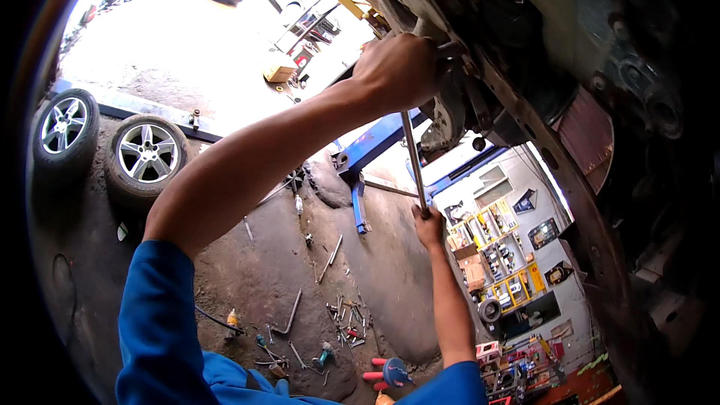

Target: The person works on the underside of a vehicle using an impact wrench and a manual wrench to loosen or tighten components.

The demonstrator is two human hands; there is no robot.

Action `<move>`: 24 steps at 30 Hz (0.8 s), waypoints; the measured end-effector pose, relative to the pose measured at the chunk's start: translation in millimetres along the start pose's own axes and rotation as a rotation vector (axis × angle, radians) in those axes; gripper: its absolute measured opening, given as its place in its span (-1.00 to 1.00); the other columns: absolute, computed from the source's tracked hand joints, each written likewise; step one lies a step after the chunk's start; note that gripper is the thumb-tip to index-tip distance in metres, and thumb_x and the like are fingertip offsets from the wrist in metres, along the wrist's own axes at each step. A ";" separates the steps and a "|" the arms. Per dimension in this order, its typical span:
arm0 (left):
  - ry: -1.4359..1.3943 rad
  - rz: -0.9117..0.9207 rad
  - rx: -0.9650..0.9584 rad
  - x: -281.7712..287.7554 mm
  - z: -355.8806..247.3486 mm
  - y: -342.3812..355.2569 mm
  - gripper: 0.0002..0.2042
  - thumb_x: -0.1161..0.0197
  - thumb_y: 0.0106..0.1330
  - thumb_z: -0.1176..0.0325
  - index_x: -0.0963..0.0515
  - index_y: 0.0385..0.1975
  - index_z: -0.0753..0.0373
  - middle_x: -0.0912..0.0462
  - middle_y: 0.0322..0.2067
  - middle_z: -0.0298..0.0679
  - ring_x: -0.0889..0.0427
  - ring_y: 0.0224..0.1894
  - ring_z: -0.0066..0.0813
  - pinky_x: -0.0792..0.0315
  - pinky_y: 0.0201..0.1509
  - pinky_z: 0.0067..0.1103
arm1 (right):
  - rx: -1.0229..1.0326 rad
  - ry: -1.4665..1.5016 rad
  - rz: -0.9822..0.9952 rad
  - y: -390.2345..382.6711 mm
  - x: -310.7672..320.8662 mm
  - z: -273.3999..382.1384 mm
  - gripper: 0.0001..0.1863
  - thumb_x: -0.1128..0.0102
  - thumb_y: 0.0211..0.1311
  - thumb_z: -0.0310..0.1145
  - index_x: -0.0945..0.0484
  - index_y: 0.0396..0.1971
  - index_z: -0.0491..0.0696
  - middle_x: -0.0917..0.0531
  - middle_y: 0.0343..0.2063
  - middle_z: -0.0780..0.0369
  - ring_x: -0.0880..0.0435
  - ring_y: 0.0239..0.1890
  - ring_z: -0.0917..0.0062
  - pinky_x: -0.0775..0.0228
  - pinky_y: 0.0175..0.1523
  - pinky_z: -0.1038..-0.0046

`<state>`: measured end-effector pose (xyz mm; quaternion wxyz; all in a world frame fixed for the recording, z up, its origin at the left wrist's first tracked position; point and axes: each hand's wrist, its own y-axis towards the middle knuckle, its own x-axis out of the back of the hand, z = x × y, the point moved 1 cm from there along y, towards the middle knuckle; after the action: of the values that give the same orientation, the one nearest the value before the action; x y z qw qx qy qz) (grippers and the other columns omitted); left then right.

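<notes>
Overhead is the rusty underside of a raised vehicle [525,116]. My left hand [399,71] is closed in a fist against it, level with the frame rail. A long metal bar [414,156] runs down from beneath that fist, whose fingers hide its upper end. Whatever the bar meets up there is hidden too. Lower down, my right hand [429,226] is wrapped around the bar's bottom end. The bar stands nearly upright, leaning slightly.
Two wheels [148,153] stand at the left. Blue lift arms [375,144] reach in behind the bar. Loose bolts and tools [350,321], a bent rod [291,313] and a red-handled tool [388,373] lie on the floor. Shelves of parts [495,251] line the right.
</notes>
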<state>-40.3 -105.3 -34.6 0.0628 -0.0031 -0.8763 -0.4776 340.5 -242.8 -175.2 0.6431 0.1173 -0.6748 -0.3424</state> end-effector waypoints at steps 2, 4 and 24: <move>0.087 -0.006 -0.004 -1.9 -8.9 1.3 -0.64 -0.07 0.34 0.03 -0.60 -0.25 0.21 -0.56 -0.70 -0.18 -0.56 -0.70 -0.37 -0.41 -0.64 -0.44 | 0.022 0.097 0.029 32.0 -32.2 -6.3 -0.58 -0.26 0.12 -0.05 -0.51 -0.62 -0.13 -0.57 -0.61 -0.02 -0.58 -0.44 0.01 -0.31 -0.40 0.10; 0.164 -0.036 -0.065 -6.5 -12.9 1.2 -0.67 -0.09 0.32 0.10 -0.56 -0.17 0.24 -0.57 -0.68 -0.13 -0.61 -0.65 -0.27 -0.45 -0.64 -0.40 | 0.077 0.058 -0.021 59.2 -55.5 -17.2 -0.64 -0.25 0.18 -0.15 -0.55 -0.61 -0.14 -0.57 -0.74 0.16 -0.58 -0.64 0.43 -0.33 -0.46 0.37; 0.372 0.029 -0.081 -29.3 12.5 20.2 -0.75 -0.26 0.07 0.26 -0.66 -0.25 0.14 -0.69 -0.43 -0.15 -0.71 -0.35 -0.26 -0.57 -0.42 -0.35 | 0.094 0.017 0.303 -47.8 119.2 -18.0 -0.56 -0.12 0.23 -0.19 -0.46 -0.80 -0.12 -0.40 -0.89 0.29 -0.37 -0.81 0.60 -0.17 -0.65 0.41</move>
<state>-11.3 -82.3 -27.7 0.2304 0.0700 -0.8296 -0.5038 326.7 -355.0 -111.7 0.6871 0.0468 -0.6945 -0.2085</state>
